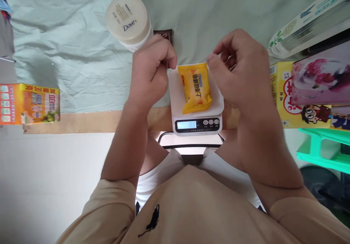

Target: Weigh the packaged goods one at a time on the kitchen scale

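left hand fisted, right hand seemingly curled

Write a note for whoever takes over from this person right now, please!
Left hand: curled shut, just left of the scale, holding nothing that shows.
Right hand: fingers pinched at the top right corner of the yellow packet; whether they grip it, I cannot tell.
Done: the packet lies on the scale's white plate.
Left: reading the display; its digits are too blurred here.
Nearby: Dove jar behind the left hand.

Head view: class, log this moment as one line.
yellow packet lying on scale | left hand, right hand curled above, apart from it
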`<action>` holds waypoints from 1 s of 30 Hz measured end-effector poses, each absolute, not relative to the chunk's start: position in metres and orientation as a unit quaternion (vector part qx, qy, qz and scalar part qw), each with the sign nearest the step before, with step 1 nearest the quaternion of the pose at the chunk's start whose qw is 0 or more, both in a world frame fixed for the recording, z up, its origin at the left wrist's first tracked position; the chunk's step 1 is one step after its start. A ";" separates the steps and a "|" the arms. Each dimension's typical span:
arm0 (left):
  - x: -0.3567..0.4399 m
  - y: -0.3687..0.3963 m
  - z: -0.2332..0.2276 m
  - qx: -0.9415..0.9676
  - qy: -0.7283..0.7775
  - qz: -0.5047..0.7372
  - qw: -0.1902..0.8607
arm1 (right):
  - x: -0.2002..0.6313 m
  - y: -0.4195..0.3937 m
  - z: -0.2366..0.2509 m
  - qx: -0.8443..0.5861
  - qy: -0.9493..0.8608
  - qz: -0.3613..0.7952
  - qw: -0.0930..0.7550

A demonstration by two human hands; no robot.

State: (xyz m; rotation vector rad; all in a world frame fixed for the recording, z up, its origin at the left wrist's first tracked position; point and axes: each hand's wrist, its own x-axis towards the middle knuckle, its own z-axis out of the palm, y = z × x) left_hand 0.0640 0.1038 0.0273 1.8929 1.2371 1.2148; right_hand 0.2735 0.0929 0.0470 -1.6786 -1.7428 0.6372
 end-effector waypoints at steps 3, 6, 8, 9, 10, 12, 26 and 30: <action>0.068 0.101 0.029 0.687 0.433 0.491 0.313 | 0.263 0.084 0.063 -0.666 -0.677 0.226 0.217; 0.071 0.101 0.026 0.655 0.424 0.534 0.326 | 0.253 0.076 0.075 -0.692 -0.674 0.215 0.145; 0.072 0.103 0.024 0.651 0.403 0.553 0.329 | 0.246 0.070 0.078 -0.690 -0.678 0.216 0.131; 0.072 0.104 0.022 0.648 0.399 0.557 0.332 | 0.242 0.067 0.077 -0.680 -0.688 0.219 0.129; 0.072 0.105 0.022 0.646 0.398 0.558 0.336 | 0.238 0.064 0.074 -0.663 -0.703 0.224 0.128; 0.073 0.106 0.021 0.641 0.396 0.561 0.343 | 0.230 0.058 0.067 -0.627 -0.734 0.229 0.123; 0.070 0.105 0.032 0.623 0.438 0.559 0.329 | 0.236 0.061 0.044 -0.603 -0.744 0.194 0.215; 0.078 0.104 0.044 0.610 0.440 0.574 0.324 | 0.266 0.046 0.058 -0.600 -0.734 0.177 0.263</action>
